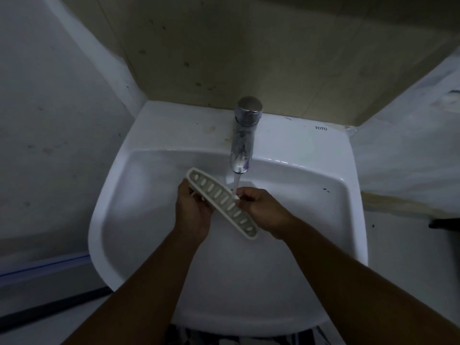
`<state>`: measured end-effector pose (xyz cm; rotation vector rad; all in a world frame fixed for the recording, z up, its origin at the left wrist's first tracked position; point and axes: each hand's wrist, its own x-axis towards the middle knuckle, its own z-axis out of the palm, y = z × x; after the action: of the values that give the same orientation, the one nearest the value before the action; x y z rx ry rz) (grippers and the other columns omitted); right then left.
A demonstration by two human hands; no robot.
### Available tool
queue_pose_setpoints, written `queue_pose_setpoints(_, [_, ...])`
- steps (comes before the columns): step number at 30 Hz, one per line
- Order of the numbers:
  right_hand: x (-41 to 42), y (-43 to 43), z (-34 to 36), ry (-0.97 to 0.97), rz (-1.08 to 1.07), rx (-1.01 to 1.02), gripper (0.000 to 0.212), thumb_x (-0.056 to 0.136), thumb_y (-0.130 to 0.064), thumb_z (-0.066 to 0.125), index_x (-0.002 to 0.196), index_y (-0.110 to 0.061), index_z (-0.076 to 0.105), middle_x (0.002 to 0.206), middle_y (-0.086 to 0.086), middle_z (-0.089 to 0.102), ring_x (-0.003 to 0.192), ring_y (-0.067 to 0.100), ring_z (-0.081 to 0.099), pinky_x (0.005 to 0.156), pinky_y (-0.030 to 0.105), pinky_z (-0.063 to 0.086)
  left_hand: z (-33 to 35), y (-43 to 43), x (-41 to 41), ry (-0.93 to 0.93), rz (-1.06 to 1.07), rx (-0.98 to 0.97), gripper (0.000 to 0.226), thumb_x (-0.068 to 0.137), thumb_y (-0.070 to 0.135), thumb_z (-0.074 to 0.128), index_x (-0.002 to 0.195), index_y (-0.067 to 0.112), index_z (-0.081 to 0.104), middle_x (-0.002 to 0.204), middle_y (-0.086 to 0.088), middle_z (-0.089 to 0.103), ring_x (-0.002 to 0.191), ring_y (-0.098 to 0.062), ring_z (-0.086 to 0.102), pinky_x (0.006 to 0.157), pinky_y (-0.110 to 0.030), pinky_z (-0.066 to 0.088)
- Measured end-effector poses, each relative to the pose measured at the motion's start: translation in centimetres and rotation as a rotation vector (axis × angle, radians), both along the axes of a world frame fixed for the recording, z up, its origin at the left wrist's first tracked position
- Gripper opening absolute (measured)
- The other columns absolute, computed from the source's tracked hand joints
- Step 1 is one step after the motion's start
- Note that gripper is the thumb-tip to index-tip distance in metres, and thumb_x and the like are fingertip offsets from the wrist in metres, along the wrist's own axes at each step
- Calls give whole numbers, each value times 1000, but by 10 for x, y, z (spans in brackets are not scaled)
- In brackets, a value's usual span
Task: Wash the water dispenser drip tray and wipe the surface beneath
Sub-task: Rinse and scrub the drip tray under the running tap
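Note:
A long white slotted drip tray (219, 200) is held tilted over the white sink basin (139, 220), its far end up to the left and its near end down to the right. My left hand (193, 207) grips its left edge from below. My right hand (261, 205) pinches its right edge near the middle. A stream of water (236, 184) runs from the chrome tap (245, 135) onto the tray beside my right fingers.
The basin sits in a corner, with a stained beige wall (249, 46) behind and grey walls on both sides. A dark object (445, 224) juts in at the right edge. Patterned cloth (189, 336) shows below the sink's front rim.

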<state>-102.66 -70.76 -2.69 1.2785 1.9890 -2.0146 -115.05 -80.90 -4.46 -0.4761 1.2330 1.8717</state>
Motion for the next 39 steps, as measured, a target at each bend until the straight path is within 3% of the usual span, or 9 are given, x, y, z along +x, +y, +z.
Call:
queue_pose_setpoints(10, [13,-40,-2,-77,-115,341,20,100,-22,51,89,-13,65,82,-4,65,76,13,60,71,29,46,-6,-1,16,-66,-348,-58,68,97,64,29,115,9,64,104,-14,71,93,-27,68,78,-36,54])
queue_pose_setpoints(14, [18,-41,4,-91,-166,371,20,96,-21,58,77,-15,62,78,-6,65,63,1,58,58,6,40,-7,0,30,-209,-340,-32,83,92,74,26,111,6,69,104,-18,73,92,-28,72,83,-39,55])
queue_pose_setpoints(18, [18,-33,8,-104,-120,385,30,90,-26,62,68,-7,58,65,8,65,62,21,65,60,37,56,-8,-5,34,-301,-393,-28,72,96,65,29,96,6,69,84,-14,74,68,-27,73,56,-34,60])
queue_pose_setpoints(21, [17,-22,6,-111,-157,522,33,94,-27,58,70,-4,57,65,12,63,65,25,62,66,41,52,-3,-5,33,-320,-429,-21,61,97,61,36,97,9,69,79,-11,74,68,-24,72,62,-31,59])
queue_pose_setpoints(26, [4,-12,3,-150,-203,351,30,91,-45,52,110,-23,61,102,6,65,91,23,66,85,44,56,11,-1,30,-282,-656,-102,70,103,41,32,52,11,70,51,-6,63,40,-13,62,43,-18,50])
queue_pose_setpoints(32, [-11,-3,-2,-165,-272,-168,34,100,-30,45,107,-4,65,84,17,64,55,24,56,42,23,39,31,2,30,-134,-886,-258,52,94,41,52,74,-3,72,70,-21,69,55,-29,66,54,-30,56])
queue_pose_setpoints(35, [-14,-8,-8,-198,-413,-315,35,101,-30,42,107,-6,67,94,20,70,67,33,67,41,31,50,39,-6,20,-199,-906,-247,56,96,50,43,93,3,72,79,-20,74,60,-28,72,48,-29,56])
queue_pose_setpoints(37, [-16,-13,-11,-181,-516,-376,35,99,-27,42,107,-7,69,100,23,73,83,38,71,59,49,60,39,-16,10,-211,-953,-225,67,95,61,36,108,5,71,92,-18,76,69,-27,74,49,-25,55])
queue_pose_setpoints(39, [-18,-15,-12,-110,-584,-351,33,95,-24,43,104,-8,70,103,25,72,87,37,71,73,50,58,45,-25,1,-187,-1032,-217,81,92,70,29,113,4,71,99,-19,74,69,-24,73,48,-20,52])
